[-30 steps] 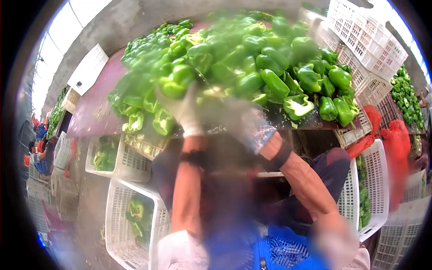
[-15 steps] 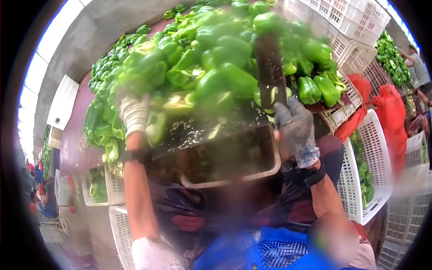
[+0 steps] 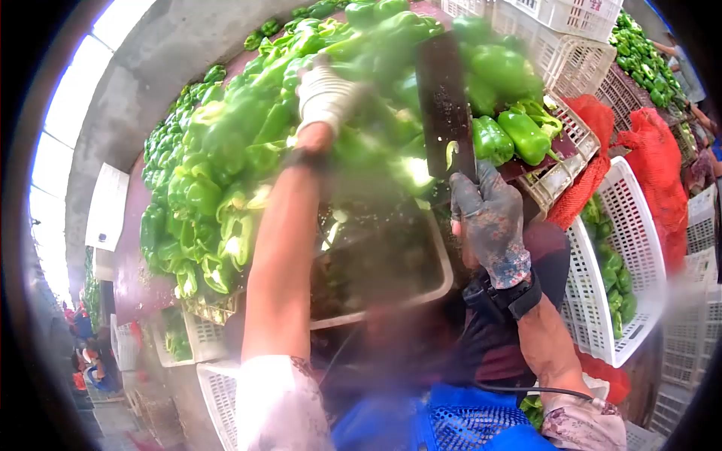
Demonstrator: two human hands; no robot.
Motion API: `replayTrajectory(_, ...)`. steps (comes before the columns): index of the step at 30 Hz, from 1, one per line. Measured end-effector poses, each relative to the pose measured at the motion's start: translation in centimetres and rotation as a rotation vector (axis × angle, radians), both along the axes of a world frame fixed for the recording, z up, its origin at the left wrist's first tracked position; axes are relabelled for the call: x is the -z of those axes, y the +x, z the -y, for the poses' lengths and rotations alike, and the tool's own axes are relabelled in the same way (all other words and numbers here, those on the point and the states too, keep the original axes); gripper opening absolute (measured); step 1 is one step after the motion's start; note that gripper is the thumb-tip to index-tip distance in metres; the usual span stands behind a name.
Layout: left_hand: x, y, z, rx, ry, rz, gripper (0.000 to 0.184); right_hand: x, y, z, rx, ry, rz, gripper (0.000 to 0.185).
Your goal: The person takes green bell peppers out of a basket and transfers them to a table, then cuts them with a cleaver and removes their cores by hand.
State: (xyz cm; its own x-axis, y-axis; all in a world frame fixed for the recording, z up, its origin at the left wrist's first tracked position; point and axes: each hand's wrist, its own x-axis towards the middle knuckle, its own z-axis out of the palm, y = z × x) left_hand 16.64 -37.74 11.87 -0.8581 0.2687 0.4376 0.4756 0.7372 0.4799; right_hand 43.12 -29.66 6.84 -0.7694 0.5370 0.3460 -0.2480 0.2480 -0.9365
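My right hand (image 3: 492,218), in a patterned grey glove, grips a knife (image 3: 445,105). Its broad dark blade points up and away over the peppers, with a pale green scrap stuck to it. My left hand (image 3: 325,94), in a white glove, is stretched far into the heap of green bell peppers (image 3: 203,188). Blur and peppers hide its fingers, so I cannot tell whether it holds one. Several cut peppers (image 3: 237,237) showing pale insides lie at the heap's near left edge. Whole green peppers (image 3: 526,137) sit right of the blade.
Below the heap, in front of my lap, is a dark tub (image 3: 444,278) with a pale rim. A white crate (image 3: 632,248) of peppers stands at my right, beside red mesh sacks (image 3: 653,188). Stacked crates (image 3: 571,60) rise behind. Another person (image 3: 684,68) is at the far right.
My left hand has moved from the heap's near left edge forward and right, deeper into the peppers. My right hand still holds the knife in nearly the same place. The view has shifted slightly.
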Motion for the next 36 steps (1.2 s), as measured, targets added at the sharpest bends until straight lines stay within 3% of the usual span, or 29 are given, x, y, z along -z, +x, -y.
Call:
replayTrajectory(2,0.4,-1.4,3.0,0.286,0.535,0.302,0.088,-1.1,0.4,0.7,-0.005,-0.239,0.17,0.016)
replayTrajectory(3,0.1,-0.6,4.6,0.386,0.76,0.375,0.083,-1.3,0.6,0.8,-0.037,-0.226,0.217,0.018)
replayTrajectory(4,-0.2,0.3,6.5,0.438,0.892,0.429,0.084,-1.4,0.7,0.9,-0.073,-0.191,0.188,0.018)
replayTrajectory(5,0.8,0.7,9.1,0.541,0.917,0.393,0.063,-1.4,0.8,1.3,-0.113,-0.16,0.165,0.019)
replayTrajectory(7,2.0,3.3,13.5,0.535,0.962,0.398,0.062,-0.7,1.0,1.8,-0.225,-0.092,0.154,0.022)
replayTrajectory(9,2.7,7.1,17.0,0.469,0.945,0.395,0.062,-1.1,1.1,3.8,-0.284,0.004,0.06,0.023)
replayTrajectory(11,2.8,12.0,18.6,0.257,0.76,0.398,0.098,-0.5,1.1,5.1,-0.296,0.279,-0.061,0.024)
replayTrajectory(13,3.8,14.2,18.1,0.033,0.611,0.399,0.104,0.1,0.9,6.7,-0.278,0.424,-0.136,0.025)
replayTrajectory(15,8.0,14.7,19.7,0.054,0.214,0.087,0.108,-0.1,0.9,8.5,-0.243,0.503,-0.099,0.025)
replayTrajectory(17,7.3,15.2,19.3,0.04,1.233,0.837,0.109,0.0,0.8,9.9,-0.228,0.603,0.006,0.025)
replayTrajectory(20,8.9,14.2,20.4,0.135,1.647,1.174,0.118,-0.5,0.4,11.0,-0.279,0.705,0.178,0.022)
replayTrajectory(22,8.8,15.4,21.1,0.168,1.214,0.896,0.124,-0.2,-0.1,11.5,-0.315,0.812,0.289,0.018)
replayTrajectory(24,7.9,15.9,21.5,0.166,0.956,0.742,0.128,-1.1,-0.1,11.6,-0.278,0.793,0.236,0.019)
replayTrajectory(30,9.4,15.4,22.9,-0.002,0.445,0.532,0.129,-7.1,1.1,12.9,-0.136,0.712,0.31,0.022)
replayTrajectory(31,9.6,15.4,23.0,-0.011,0.442,0.523,0.128,-1.1,-2.2,12.4,-0.241,0.719,0.292,0.02)
replayTrajectory(32,9.7,15.5,23.1,-0.02,0.438,0.514,0.128,1.1,-3.0,12.7,-0.283,0.855,0.325,0.02)
replayTrajectory(34,9.5,15.5,23.1,0.02,0.627,0.542,0.124,1.4,-2.6,14.8,-0.292,1.247,0.407,0.023)
replayTrajectory(36,10.6,15.1,23.4,0.027,0.65,0.488,0.117,0.7,-2.8,15.2,-0.427,1.389,0.312,0.023)
